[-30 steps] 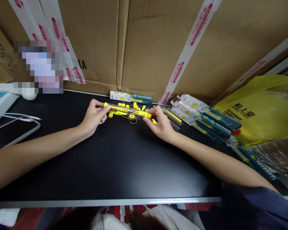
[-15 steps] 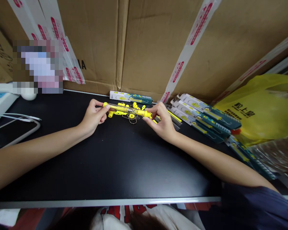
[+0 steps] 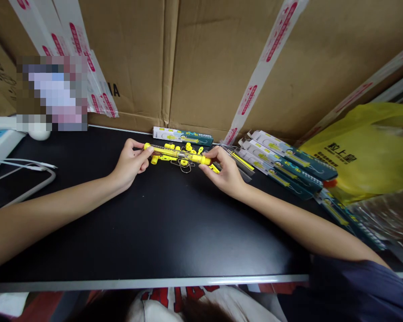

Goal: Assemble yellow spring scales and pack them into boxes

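Observation:
A clear tubular spring scale [image 3: 174, 154] with yellow ends is held level above the black table. My left hand [image 3: 133, 158] pinches its left end between thumb and fingers. At the other end, my right hand [image 3: 223, 170] has its thumb and fingers closed around the yellow cap [image 3: 205, 160]. Behind and just under the tube lies a pile of small yellow plastic parts [image 3: 189, 146], with wire hooks [image 3: 186, 168] among them. Thin yellow and clear strips [image 3: 242, 162] lie beyond my right hand, which partly hides them.
One printed box [image 3: 183, 136] lies by the cardboard wall [image 3: 208, 67]. Several similar boxes [image 3: 285, 161] are stacked at right, near a yellow plastic bag [image 3: 366, 152]. A white power strip [image 3: 2, 143] and cables [image 3: 36, 188] occupy the left. The table's front edge [image 3: 147, 282] runs below my forearms.
The fingers of my right hand have shifted slightly at the yellow cap, and the silvery section inside the tube looks a little different. My left hand stays put.

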